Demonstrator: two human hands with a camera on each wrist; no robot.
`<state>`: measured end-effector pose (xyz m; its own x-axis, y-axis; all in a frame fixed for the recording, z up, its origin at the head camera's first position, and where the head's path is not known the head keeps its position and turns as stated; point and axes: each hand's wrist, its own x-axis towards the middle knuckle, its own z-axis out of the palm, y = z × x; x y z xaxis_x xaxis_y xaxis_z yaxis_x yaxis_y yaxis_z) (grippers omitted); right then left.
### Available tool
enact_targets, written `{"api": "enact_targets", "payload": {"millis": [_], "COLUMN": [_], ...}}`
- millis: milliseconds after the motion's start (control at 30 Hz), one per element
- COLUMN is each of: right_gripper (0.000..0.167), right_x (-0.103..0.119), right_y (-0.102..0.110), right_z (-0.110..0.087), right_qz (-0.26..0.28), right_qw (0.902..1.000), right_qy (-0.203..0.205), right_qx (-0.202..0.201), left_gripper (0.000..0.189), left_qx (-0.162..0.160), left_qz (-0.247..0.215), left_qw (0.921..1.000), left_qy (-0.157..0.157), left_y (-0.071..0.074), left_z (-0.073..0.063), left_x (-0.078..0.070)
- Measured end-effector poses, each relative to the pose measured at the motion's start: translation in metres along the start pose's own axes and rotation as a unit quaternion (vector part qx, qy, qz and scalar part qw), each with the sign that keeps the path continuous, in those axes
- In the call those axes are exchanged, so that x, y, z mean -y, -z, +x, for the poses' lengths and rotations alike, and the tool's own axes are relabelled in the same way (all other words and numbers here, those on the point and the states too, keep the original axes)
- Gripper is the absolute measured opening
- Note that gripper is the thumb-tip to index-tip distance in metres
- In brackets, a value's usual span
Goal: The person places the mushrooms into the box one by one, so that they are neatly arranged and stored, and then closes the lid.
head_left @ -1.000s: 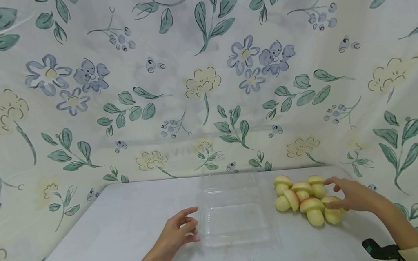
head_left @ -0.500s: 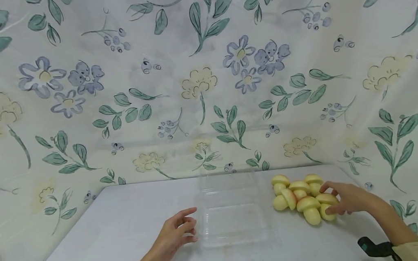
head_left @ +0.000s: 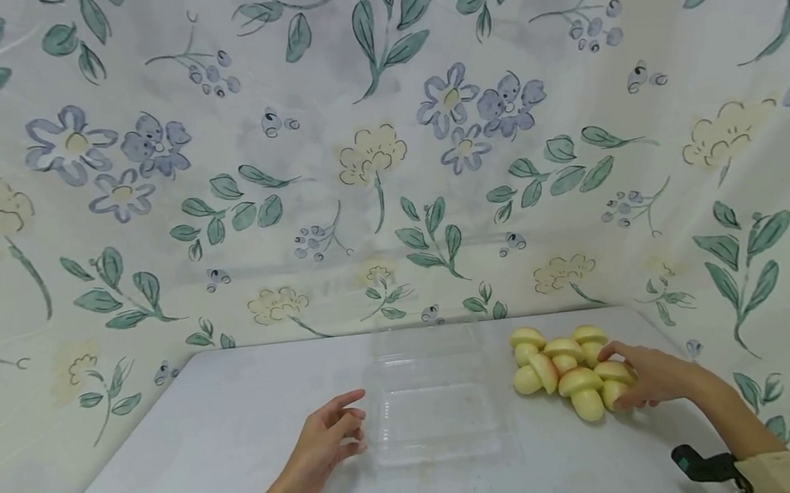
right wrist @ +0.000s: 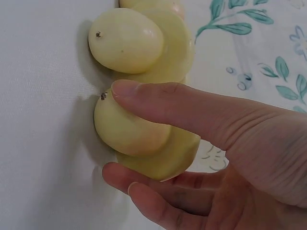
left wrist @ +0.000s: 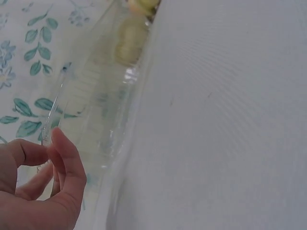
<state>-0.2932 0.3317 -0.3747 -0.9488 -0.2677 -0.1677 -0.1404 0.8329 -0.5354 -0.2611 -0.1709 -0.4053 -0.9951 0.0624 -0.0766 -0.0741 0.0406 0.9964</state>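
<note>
At the right side of the white table [head_left: 243, 436], six yellow mushroom-shaped pieces [head_left: 578, 380] can be seen, lying close together as one group. The right hand [head_left: 659, 375] is around the near-right piece [right wrist: 132, 134]: the thumb lies over its stem, and the bent fingers are at the other side of its cap. The piece is thus clasped between them — how firmly, I cannot tell. One dark speck marks the end of its stem.

Left of the group, near the middle, stands a clear plastic container [head_left: 446, 453]. Just beside its left edge is the left hand [head_left: 323, 438], the fingers loosely bent and apart from the thumb; whether they touch the edge, I cannot tell. Behind the table hangs a flowered cloth [head_left: 393, 223]. A black device [head_left: 705, 467] sits at the right wrist, next to a beige sleeve [head_left: 782, 473].
</note>
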Motion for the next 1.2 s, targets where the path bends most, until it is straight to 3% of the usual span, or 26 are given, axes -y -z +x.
{"api": "enact_targets", "payload": {"millis": [167,500,833,1200], "right_gripper": [0.076,0.076,0.078,0.077], "right_x": [-0.001,0.008,0.005,-0.002], "right_y": [-0.001,-0.008,-0.005,-0.003], "right_z": [0.000,0.010,0.008,0.000], "right_qz": [-0.003,-0.009,-0.009,0.002], "right_qw": [1.0000,0.9998,1.0000,0.9996], "right_qy": [0.001,0.019,0.005,0.026], "right_qx": [0.000,-0.003,0.000,0.008], "left_gripper": [0.044,0.046,0.047,0.049], "left_qx": [-0.031,-0.046,-0.034,-0.018], "left_qz": [-0.003,-0.053,-0.073,-0.082], "left_qw": [0.9995,0.9975,0.9967,0.9964], "left_qy": [0.002,-0.004,-0.012,-0.011], "left_y": [-0.006,0.002,0.000,-0.003], "left_z": [0.001,0.000,0.000,-0.001], "left_x": [0.002,0.009,0.008,0.009]}}
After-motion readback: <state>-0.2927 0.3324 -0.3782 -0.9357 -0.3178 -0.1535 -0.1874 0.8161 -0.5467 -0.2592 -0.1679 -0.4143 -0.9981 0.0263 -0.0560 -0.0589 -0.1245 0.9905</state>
